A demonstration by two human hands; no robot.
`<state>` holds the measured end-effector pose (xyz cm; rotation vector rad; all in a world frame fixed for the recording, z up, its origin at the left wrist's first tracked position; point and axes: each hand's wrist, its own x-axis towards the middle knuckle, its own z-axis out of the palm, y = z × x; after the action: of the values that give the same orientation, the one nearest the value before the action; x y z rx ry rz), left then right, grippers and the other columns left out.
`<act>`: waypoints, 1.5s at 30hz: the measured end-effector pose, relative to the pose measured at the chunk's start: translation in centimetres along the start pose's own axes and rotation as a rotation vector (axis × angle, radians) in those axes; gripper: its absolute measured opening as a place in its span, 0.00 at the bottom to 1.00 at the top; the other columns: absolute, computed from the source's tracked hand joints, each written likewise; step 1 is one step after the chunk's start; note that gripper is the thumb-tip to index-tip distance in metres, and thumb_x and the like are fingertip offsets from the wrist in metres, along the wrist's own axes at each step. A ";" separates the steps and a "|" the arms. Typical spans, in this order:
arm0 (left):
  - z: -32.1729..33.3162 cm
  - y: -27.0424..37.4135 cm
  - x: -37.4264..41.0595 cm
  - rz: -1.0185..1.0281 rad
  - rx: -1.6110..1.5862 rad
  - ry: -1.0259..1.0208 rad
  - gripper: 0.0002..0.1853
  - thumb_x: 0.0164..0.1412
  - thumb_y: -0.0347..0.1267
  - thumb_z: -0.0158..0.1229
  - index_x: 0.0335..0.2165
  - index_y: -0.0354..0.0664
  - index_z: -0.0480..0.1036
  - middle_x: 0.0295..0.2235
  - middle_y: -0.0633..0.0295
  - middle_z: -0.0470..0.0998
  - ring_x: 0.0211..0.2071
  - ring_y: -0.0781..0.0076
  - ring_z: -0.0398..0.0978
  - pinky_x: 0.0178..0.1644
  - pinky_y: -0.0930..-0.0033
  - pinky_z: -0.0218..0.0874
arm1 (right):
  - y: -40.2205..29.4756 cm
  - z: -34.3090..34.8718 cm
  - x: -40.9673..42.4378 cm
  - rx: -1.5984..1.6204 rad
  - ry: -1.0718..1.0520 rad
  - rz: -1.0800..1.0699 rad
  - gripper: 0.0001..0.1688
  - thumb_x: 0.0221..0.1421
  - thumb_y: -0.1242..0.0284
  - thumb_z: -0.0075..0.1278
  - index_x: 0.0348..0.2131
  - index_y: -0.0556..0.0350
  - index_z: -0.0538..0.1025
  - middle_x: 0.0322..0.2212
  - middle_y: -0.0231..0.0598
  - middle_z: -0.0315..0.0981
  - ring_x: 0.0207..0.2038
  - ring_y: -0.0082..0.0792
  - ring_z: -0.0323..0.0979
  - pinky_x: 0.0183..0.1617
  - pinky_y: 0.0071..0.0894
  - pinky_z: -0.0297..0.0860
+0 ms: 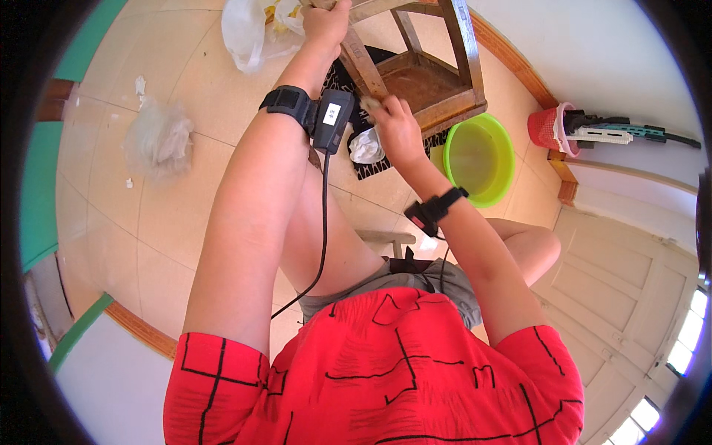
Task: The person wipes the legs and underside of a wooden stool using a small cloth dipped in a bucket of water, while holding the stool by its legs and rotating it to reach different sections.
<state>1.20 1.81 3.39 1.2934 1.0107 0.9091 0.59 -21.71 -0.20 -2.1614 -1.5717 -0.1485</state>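
A wooden stool (434,114) lies tipped over on a black patterned cloth (360,169), its legs pointing towards the top of the view. My left hand (327,25) grips one of its wooden legs near the top edge. Against the lower end of that leg, my right hand (397,125) holds a small, blurred, light brownish thing, perhaps a cloth or sponge. White crumpled material (367,147) lies on the black cloth beside my right hand. A lime-green basin (505,161) with cloudy liquid stands right of the stool.
White plastic bags (245,36) lie at the upper left of the stool. A clear crumpled bag (161,142) is on the tiled floor (111,206) at left. A red basket (542,128) holding long objects stands by the right wall. Cables run from both wrist devices.
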 end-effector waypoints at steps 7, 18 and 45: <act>-0.5 -1.3 1.1 -0.062 -0.277 -0.040 0.19 0.53 0.34 0.57 0.41 0.33 0.67 0.28 0.56 0.74 0.26 0.63 0.74 0.29 0.58 0.68 | 6.3 -2.6 -4.6 0.115 0.086 0.270 0.14 0.41 0.79 0.52 0.32 0.49 0.79 0.30 0.42 0.70 0.36 0.45 0.69 0.42 0.38 0.68; -2.5 -2.4 3.4 -0.192 -0.420 0.113 0.42 0.48 0.33 0.63 0.53 0.23 0.48 0.46 0.45 0.68 0.44 0.59 0.71 0.46 0.61 0.65 | 10.0 -1.9 -0.4 0.003 0.282 0.338 0.12 0.40 0.84 0.50 0.30 0.59 0.78 0.32 0.49 0.69 0.37 0.51 0.69 0.44 0.42 0.67; -1.7 -0.3 1.6 -0.159 -0.288 0.236 0.30 0.48 0.30 0.59 0.47 0.23 0.60 0.40 0.49 0.72 0.38 0.65 0.72 0.39 0.64 0.65 | 6.7 -3.5 0.9 -0.071 -0.111 -0.128 0.05 0.42 0.76 0.50 0.26 0.51 0.76 0.28 0.35 0.65 0.36 0.39 0.69 0.35 0.36 0.70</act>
<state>0.04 3.81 2.97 0.8671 1.1019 1.0572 7.71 -24.01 1.18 -2.1553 -1.7931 -0.1285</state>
